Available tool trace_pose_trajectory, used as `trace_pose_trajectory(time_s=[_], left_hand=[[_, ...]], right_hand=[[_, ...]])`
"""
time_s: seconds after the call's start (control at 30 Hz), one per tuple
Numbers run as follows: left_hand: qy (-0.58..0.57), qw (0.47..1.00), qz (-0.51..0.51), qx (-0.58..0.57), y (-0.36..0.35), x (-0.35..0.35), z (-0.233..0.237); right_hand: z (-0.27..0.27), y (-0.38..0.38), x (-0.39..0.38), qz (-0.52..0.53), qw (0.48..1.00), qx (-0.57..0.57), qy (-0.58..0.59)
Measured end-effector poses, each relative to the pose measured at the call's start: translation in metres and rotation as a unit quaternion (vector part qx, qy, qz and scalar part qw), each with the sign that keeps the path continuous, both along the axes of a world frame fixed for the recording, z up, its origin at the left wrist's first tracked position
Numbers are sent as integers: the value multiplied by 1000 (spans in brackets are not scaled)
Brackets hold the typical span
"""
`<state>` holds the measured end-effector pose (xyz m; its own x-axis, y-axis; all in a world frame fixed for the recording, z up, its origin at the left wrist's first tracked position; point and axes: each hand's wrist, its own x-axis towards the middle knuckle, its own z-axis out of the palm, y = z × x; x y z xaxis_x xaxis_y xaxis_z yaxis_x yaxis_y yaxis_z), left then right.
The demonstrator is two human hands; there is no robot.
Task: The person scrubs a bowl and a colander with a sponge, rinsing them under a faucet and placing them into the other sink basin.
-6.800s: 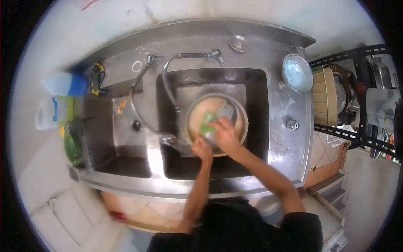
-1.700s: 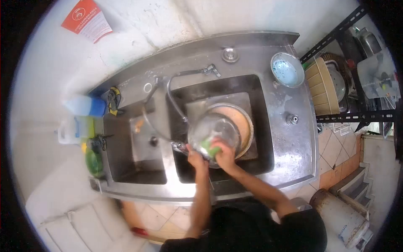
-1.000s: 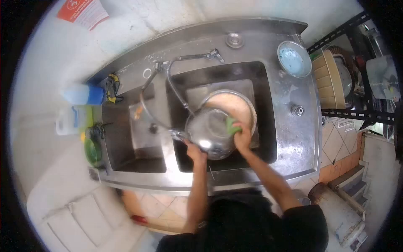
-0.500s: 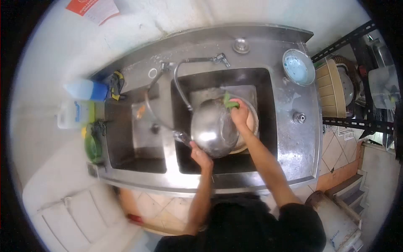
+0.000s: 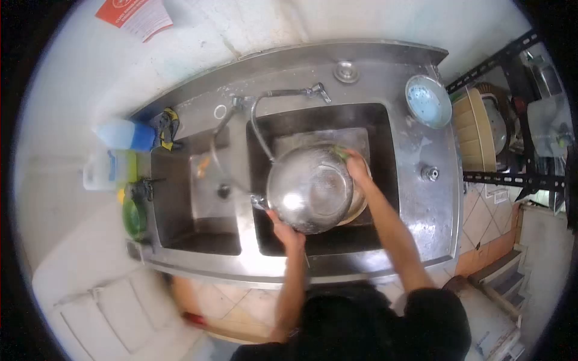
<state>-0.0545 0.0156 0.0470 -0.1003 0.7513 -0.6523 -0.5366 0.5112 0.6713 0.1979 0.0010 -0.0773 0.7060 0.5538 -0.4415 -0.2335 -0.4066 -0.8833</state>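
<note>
A round steel bowl (image 5: 307, 189) is tilted over the right sink basin (image 5: 379, 135), its underside facing me. At its lower left edge, my left hand (image 5: 289, 236) is closed around the rim. My right hand (image 5: 357, 168) is at the upper right edge with its fingers wrapped round a green scouring pad (image 5: 342, 153), which is partly hidden. Behind the bowl, a pale round container (image 5: 359, 207) shows only in part. A hose with a spray head (image 5: 259, 201) ends just left of the bowl, near my left hand.
The left basin (image 5: 195, 237) holds orange scraps (image 5: 203, 166). Along the left edge stand a blue bottle (image 5: 129, 135), a jug (image 5: 108, 170) and a green bowl (image 5: 133, 218). A bowl of bluish liquid (image 5: 428, 101) is at the back right, beside a black rack (image 5: 512, 178).
The bowl has turned its underside more toward me and shifted slightly left. My right hand has moved a little right and down, and the green pad is now mostly hidden.
</note>
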Motion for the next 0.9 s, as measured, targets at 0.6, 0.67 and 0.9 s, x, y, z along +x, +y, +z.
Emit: trace_pose_trajectory(time_s=[0.6,0.67,0.9], left_hand=[[-132,974,-125,-134,-16,8,-45],[-85,977,-126,-151,-24,-2,-65],[-106,982,-73,-135,-39,4,-52]], right_hand=[[102,-58,-80,106,888,225,-386],[105,-68,-77,92,938,157,-295],[109,-84,-88,65,878,83,-467]])
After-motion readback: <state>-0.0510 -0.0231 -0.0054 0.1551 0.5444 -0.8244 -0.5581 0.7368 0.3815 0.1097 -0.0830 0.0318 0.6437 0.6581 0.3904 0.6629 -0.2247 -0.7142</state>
